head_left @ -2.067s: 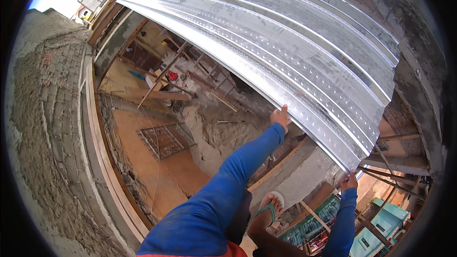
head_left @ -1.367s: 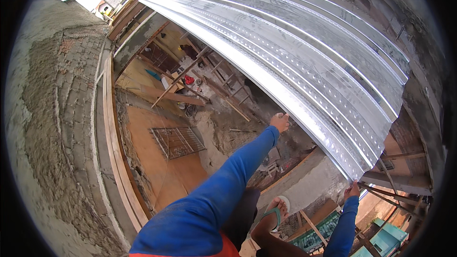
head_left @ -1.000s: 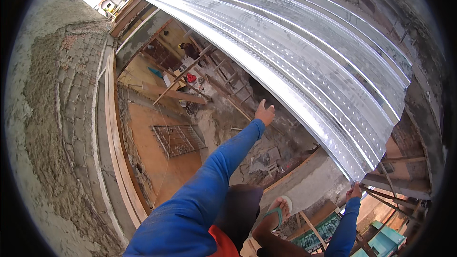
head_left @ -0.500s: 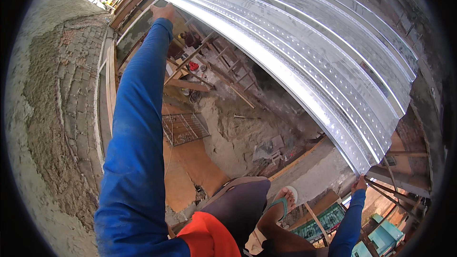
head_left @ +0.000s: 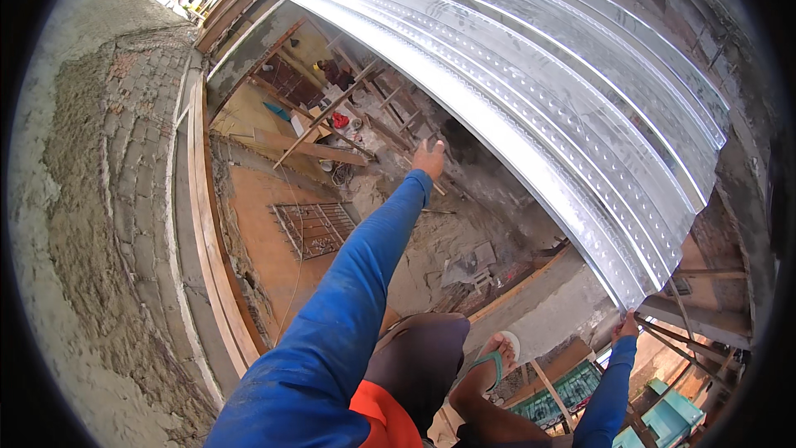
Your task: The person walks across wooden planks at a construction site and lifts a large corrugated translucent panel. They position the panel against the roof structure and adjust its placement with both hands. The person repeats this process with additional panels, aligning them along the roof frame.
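A long silvery corrugated metal sheet arcs across the upper right. My right hand grips its near lower corner, blue sleeve below it. My left hand is stretched out in front on a blue-sleeved arm, fingers spread, holding nothing; it hangs just under the sheet's left edge, apart from it, over the pit below. My foot in a green flip-flop stands on a concrete ledge.
A rough rendered brick wall rises at the left with a wooden plank along it. Far below lie a rebar mesh on an orange floor, slanted wooden props and rubble. Teal crates sit lower right.
My left hand left the sheet's edge, swung far up to the left, and has now dropped back to the middle, open in the air. The right hand kept its hold on the corner.
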The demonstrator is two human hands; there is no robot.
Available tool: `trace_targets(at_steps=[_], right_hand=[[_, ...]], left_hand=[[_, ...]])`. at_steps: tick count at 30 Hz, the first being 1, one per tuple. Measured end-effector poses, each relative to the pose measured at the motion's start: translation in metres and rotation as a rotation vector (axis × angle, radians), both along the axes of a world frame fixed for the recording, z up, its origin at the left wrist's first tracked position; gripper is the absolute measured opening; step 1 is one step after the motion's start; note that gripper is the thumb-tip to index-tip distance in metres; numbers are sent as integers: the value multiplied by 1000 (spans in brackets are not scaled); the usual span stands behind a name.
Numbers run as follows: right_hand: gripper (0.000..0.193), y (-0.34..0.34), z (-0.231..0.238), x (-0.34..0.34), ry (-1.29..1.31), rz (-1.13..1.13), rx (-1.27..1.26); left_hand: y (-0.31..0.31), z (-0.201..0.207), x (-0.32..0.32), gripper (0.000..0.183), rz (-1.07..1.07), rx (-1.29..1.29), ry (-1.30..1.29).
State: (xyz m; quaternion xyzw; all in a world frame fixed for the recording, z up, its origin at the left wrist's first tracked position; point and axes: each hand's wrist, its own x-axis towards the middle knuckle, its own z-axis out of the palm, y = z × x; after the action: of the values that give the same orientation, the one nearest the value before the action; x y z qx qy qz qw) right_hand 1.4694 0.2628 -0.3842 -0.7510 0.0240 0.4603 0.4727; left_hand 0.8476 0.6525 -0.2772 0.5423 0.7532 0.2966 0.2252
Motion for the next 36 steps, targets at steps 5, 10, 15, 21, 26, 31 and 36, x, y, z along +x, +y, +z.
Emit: trace_targets(at_steps=[5,10,15,21,26,31,36], right_hand=[[31,8,15,-18,5,-107,-5],[29,3,23,-20,7,-255,9],[26,10,6,-25,39,-227,77],[27,2,4,-23,-41,-196,84],[23,1,2,-23,0,-146,153],[30,3,24,-39,55,-189,111],[47,10,24,-46,182,-284,193]], left_hand=[[-42,-84,130,76,-49,-459,-770],[-101,-31,260,84,36,-732,-1013],[-105,-72,287,75,-100,-652,-1129],[-100,-160,285,55,-809,-293,-536],[-103,-186,281,40,-728,-256,-776],[-105,-134,296,37,-383,-631,-968],[-102,-125,287,35,-521,-592,-873]])
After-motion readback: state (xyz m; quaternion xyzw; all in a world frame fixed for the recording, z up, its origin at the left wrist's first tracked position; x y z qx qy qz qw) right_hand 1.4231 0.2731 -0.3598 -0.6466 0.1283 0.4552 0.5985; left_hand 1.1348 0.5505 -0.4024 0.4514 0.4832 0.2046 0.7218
